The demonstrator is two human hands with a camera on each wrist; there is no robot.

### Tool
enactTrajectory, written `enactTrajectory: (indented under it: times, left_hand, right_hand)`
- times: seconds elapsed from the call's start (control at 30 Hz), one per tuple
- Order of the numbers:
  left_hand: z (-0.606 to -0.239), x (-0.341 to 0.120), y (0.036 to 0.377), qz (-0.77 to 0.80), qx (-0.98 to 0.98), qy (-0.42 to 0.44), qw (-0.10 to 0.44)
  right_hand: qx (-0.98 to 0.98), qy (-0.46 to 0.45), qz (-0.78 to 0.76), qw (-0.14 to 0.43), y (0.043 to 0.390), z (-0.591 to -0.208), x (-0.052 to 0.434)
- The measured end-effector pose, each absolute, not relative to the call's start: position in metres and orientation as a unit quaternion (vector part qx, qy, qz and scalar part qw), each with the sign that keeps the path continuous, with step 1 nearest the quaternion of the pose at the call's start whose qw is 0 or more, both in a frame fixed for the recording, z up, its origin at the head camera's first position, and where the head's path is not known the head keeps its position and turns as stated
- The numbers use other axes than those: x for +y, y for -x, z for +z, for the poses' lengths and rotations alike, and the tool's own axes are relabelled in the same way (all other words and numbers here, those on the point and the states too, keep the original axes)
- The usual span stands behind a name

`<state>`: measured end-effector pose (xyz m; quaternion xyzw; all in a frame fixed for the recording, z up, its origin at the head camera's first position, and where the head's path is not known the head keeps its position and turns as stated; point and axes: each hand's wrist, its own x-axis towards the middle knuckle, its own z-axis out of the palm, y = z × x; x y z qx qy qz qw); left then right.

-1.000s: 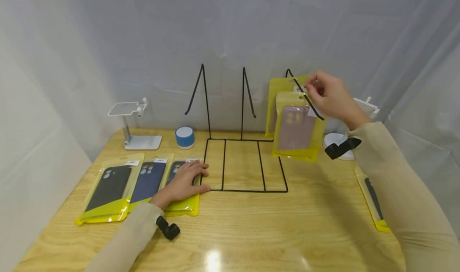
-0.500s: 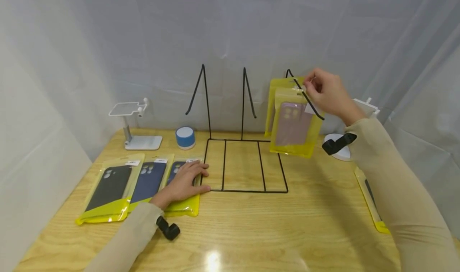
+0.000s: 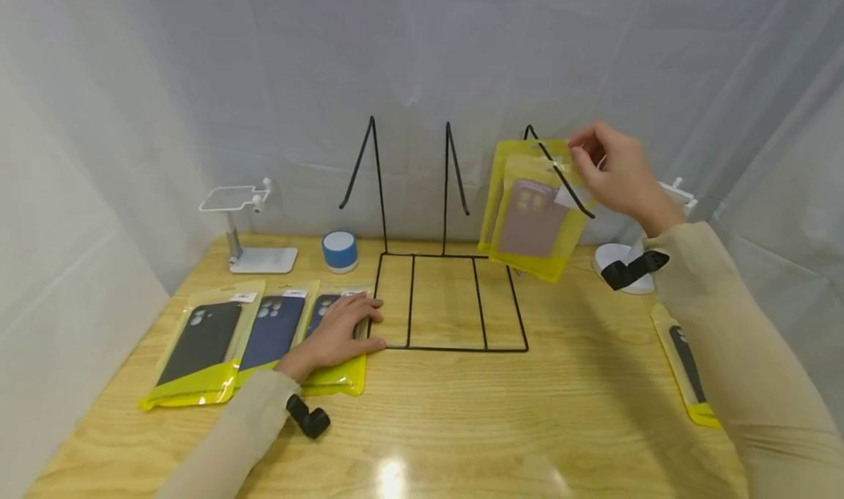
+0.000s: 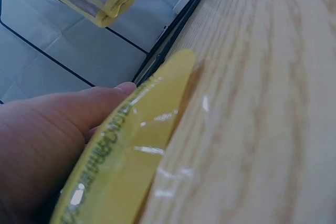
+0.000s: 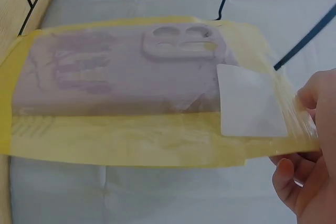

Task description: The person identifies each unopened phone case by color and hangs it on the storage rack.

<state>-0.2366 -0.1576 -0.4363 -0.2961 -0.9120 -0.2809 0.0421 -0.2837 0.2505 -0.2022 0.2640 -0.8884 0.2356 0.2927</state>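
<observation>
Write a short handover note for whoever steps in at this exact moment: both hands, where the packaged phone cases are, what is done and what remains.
Right hand: pinches the top of the yellow packet with the pink phone case, its hang hole on the right-most hook of the black wire display rack.
Left hand: rests flat on a yellow-packaged case lying on the wooden table.
Done: another yellow packet already hangs behind on that hook.
Left: the black case and dark blue case packets at left, the one under the left hand, and a packet at the right edge lie on the table; the other two hooks are bare.
</observation>
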Motion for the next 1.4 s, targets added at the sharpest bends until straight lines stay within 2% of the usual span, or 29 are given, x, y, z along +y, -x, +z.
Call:
enactTrajectory:
  times: [0.27, 0.57, 0.73, 0.93, 1.2, 1.4]
  left_hand:
    - [-0.436, -0.159, 0.237, -0.282, -0.912, 0.295, 0.041]
    - [-0.437, -0.159, 0.233, -0.29, -0.902, 0.312, 0.077]
    - [-0.436, -0.161, 0.234, -0.288, -0.908, 0.299, 0.057]
    - [-0.435, -0.163, 0.234, -0.279, -0.917, 0.282, 0.038]
    - [-0.433, -0.163, 0.23, -0.281, -0.917, 0.278, 0.04]
    - [-0.436, -0.161, 0.23, -0.281, -0.917, 0.279, 0.043]
  right_hand:
    - [-0.878, -0.253, 0.241, 0.328, 0.268, -0.201, 0.265]
    - [-0.883, -0.229, 0.222, 0.345, 0.254, -0.209, 0.296]
    - [-0.886, -0.231, 0.204, 0.345, 0.249, -0.217, 0.313]
    - [-0.908, -0.212, 0.188, 0.309, 0.242, -0.229, 0.34]
    - [-0.937, -0.18, 0.162, 0.251, 0.239, -0.256, 0.38]
    - [-0.964, -0.137, 0.149, 0.17, 0.24, -0.283, 0.409]
